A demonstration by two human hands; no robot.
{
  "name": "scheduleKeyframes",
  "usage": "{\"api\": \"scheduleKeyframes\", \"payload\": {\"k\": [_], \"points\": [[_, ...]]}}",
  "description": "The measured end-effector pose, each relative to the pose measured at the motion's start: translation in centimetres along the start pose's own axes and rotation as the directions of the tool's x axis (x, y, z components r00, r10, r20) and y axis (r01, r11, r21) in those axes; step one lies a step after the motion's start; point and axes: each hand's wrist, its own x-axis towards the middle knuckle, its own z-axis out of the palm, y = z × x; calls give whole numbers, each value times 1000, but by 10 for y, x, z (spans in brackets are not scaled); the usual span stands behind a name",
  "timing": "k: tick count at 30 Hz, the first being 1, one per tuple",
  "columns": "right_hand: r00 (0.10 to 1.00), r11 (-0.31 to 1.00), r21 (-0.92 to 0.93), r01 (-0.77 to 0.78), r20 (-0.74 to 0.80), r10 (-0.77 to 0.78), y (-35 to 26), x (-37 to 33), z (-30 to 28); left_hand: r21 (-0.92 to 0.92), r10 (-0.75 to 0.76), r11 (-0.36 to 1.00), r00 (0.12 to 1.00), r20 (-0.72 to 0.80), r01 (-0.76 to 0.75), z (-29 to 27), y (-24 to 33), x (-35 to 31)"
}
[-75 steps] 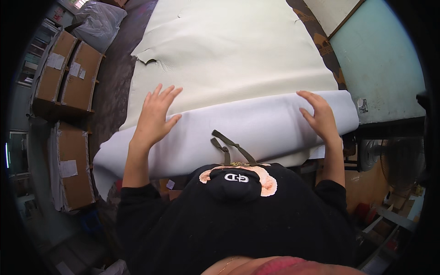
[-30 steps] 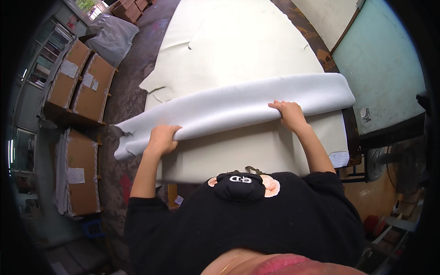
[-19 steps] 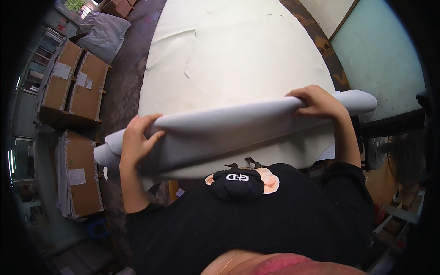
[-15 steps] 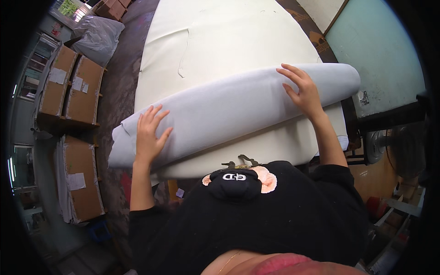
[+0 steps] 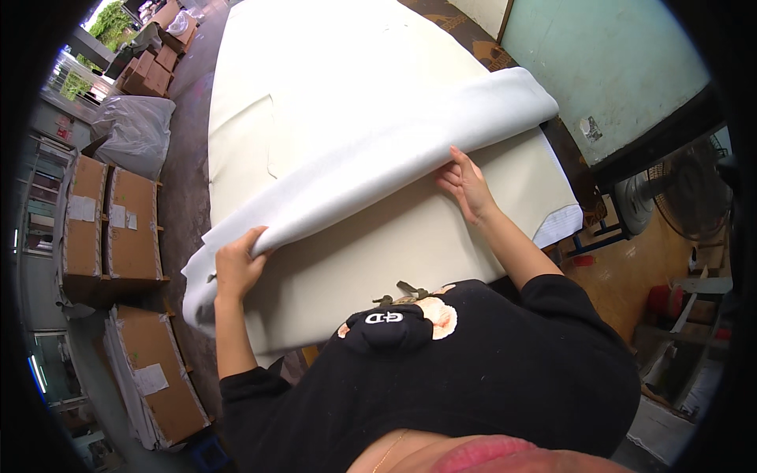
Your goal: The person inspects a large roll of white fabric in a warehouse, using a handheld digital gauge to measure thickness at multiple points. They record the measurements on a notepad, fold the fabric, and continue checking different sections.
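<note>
A long roll of pale grey-white sheet material (image 5: 371,165) lies slantwise across a cream-coloured sheet (image 5: 378,236) spread over the table. My left hand (image 5: 239,264) is closed round the near edge of the roll towards its left end; some of its fingers are hidden. Against the near underside of the roll, right of the middle, is my right hand (image 5: 465,185). Its fingers are apart, one reaching up to the roll's edge and the others lower, by the cream sheet. Loose material hangs in a fold at the roll's left end.
Brown cartons (image 5: 132,225) with papers on them stand left of the table, below a clear plastic-wrapped bundle (image 5: 136,130). A pale green panel (image 5: 607,71) borders the right side. A standing fan (image 5: 682,189) is near the table's right corner.
The roll has shifted away from me, baring more cream sheet. My hands have gone from lying spread on top to its near edge, the left one closing on it. The view has swung right.
</note>
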Motion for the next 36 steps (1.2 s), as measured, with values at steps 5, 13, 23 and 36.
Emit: {"api": "scheduleKeyframes", "payload": {"k": [5,13,23,36], "points": [[906,879,-251,406,237,-351,-46,37,42,376,156,926,876,-457,31,-13,-24,69],[959,948,-298,113,283,-25,42,51,31,285,-135,951,991,20,124,95,-12,102],[870,694,-526,492,272,-410,59,26,22,390,-108,917,994,30,88,85,-45,136],[880,740,-478,473,213,-424,52,15,26,-320,74,895,606,792,310,-49,28,74]]}}
